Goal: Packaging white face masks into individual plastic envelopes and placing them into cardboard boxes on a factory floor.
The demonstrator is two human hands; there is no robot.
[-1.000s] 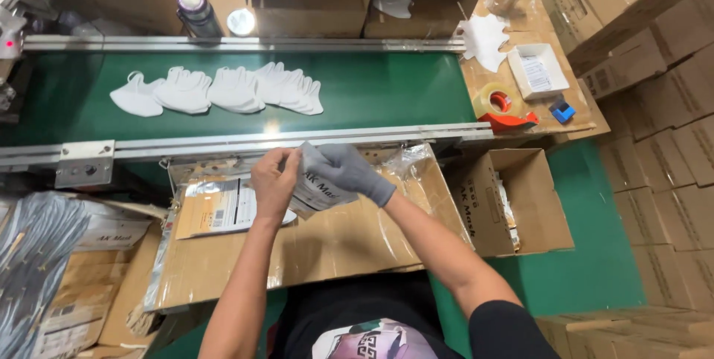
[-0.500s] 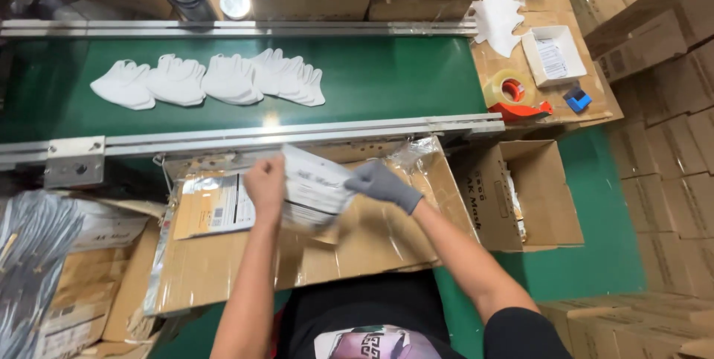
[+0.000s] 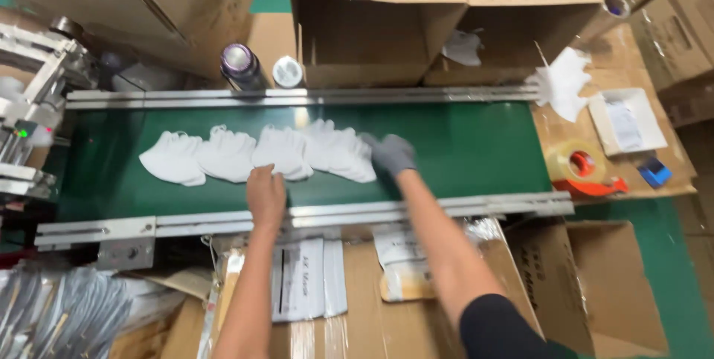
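A row of white folded face masks (image 3: 253, 152) lies overlapping on the green conveyor belt (image 3: 461, 147). My bare left hand (image 3: 265, 192) rests on the near edge of the mask row, fingers on a middle mask. In a grey glove, my right hand (image 3: 391, 154) touches the rightmost masks (image 3: 341, 152) at the row's right end. Neither hand has lifted anything. Below the belt, flat clear packets with white printed inserts (image 3: 306, 279) lie on a cardboard surface (image 3: 364, 314).
Open cardboard boxes (image 3: 416, 24) stand behind the belt. A tape dispenser (image 3: 584, 173), a white tray (image 3: 627, 123) and loose masks (image 3: 561, 82) sit on the right side table. A dark bottle (image 3: 239, 65) stands at the back left. An open box (image 3: 595, 285) sits lower right.
Both hands have left the packet they held over the cardboard and reached forward onto the belt, landing on the row of masks. The packet now lies on the cardboard.
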